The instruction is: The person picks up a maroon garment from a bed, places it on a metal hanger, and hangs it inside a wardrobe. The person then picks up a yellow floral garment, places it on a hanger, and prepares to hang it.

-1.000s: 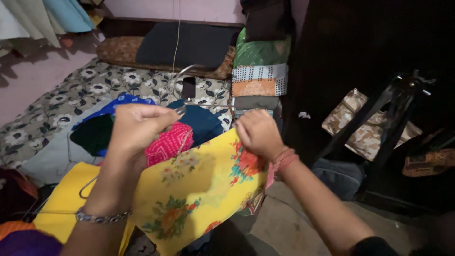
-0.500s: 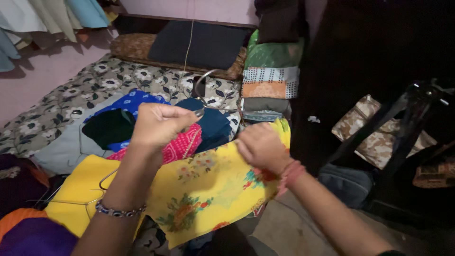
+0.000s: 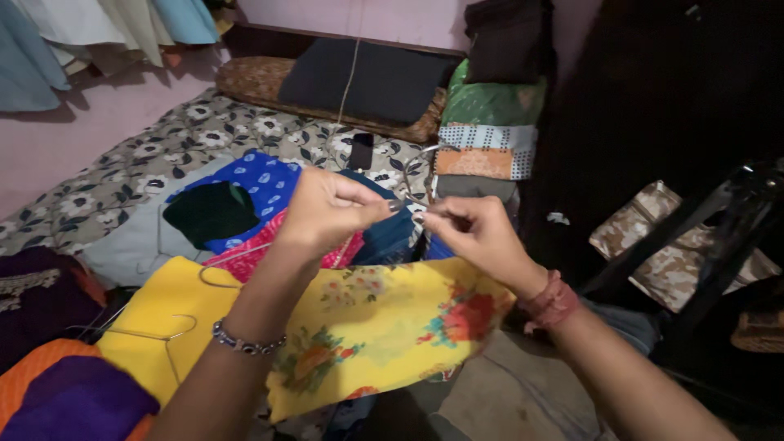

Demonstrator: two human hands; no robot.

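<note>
Evidently, left hand (image 3: 331,208) and right hand (image 3: 474,233) meet fingertip to fingertip, pinching a small metallic item (image 3: 408,211), possibly a pin, too small to identify. The yellow floral cloth (image 3: 384,327) lies draped beneath both wrists, above the bed (image 3: 122,180), kept within reach.

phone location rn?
In the head view the dark phone lies flat on the floral bedsheet, upper middle, just below the dark pillow and beyond the left hand.
</note>
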